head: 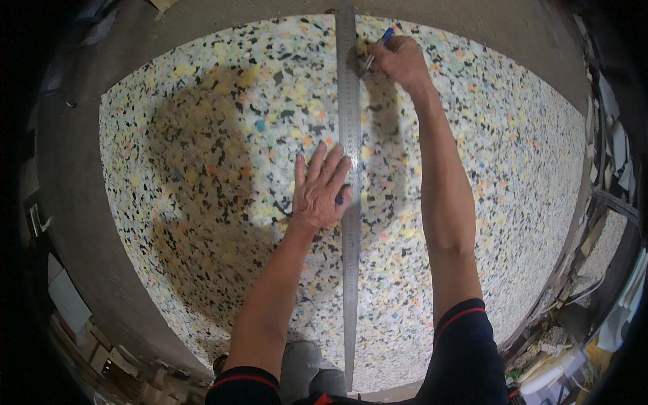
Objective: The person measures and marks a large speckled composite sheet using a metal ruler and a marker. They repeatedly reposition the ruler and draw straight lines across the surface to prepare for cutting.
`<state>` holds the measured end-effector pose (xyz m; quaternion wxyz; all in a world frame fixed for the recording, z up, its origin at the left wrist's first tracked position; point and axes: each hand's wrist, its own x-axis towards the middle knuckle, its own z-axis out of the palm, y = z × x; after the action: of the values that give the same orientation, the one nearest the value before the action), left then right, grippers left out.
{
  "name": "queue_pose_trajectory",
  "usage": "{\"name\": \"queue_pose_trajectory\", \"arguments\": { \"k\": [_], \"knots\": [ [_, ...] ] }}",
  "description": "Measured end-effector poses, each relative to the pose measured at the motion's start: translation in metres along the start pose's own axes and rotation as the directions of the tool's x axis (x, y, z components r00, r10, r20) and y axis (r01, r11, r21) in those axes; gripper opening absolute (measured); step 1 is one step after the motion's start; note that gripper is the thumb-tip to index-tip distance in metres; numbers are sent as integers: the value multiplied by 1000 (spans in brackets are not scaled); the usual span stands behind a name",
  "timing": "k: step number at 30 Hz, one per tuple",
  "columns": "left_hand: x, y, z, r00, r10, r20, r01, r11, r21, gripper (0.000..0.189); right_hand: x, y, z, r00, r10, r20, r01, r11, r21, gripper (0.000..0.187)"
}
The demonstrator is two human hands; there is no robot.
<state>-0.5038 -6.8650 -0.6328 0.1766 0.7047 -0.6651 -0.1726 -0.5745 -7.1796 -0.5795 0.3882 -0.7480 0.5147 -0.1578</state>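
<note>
A large sheet of speckled rebonded foam [486, 202] lies before me. Across it, from top to bottom, runs a long metal ruler [349, 253]. My left hand [319, 197] lies flat with fingers spread on the foam, its thumb side against the ruler's left edge. A small blue piece [339, 201], perhaps a pen cap, is tucked in the crook of that thumb. Near the ruler's far end, my right hand [402, 61] grips a blue pen-like tool [388, 34], its tip at the ruler's right edge. The fingers partly hide the tool, so its exact kind is unclear.
Grey floor [71, 167] surrounds the foam sheet. Offcuts, including a foam block [602, 248], and other scraps are piled along the right. Boards and a pale panel [68, 298] stand at the lower left. My grey trouser leg [301, 364] is at the near edge.
</note>
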Motion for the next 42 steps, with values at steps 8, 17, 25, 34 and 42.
{"name": "queue_pose_trajectory", "arguments": {
  "k": [8,17,25,34,42],
  "knots": [
    [-3,-2,-3,997,15,-74,-18,999,-28,56,76,-12,20,934,-93,-345,124,990,69,34],
    [-1,-5,-2,999,12,-35,-11,999,38,58,43,11,47,891,-115,-439,322,841,434,26],
    [3,5,-6,995,-42,92,36,997,67,58,3,0,37,909,-221,-352,262,962,73,31],
    [-1,-6,1,1000,16,8,-16,992,129,58,-283,14,57,957,-103,-273,152,974,168,29],
    [6,2,21,963,185,-194,-159,977,143,52,-581,14,50,904,409,-125,-339,863,375,27]
  ]
}}
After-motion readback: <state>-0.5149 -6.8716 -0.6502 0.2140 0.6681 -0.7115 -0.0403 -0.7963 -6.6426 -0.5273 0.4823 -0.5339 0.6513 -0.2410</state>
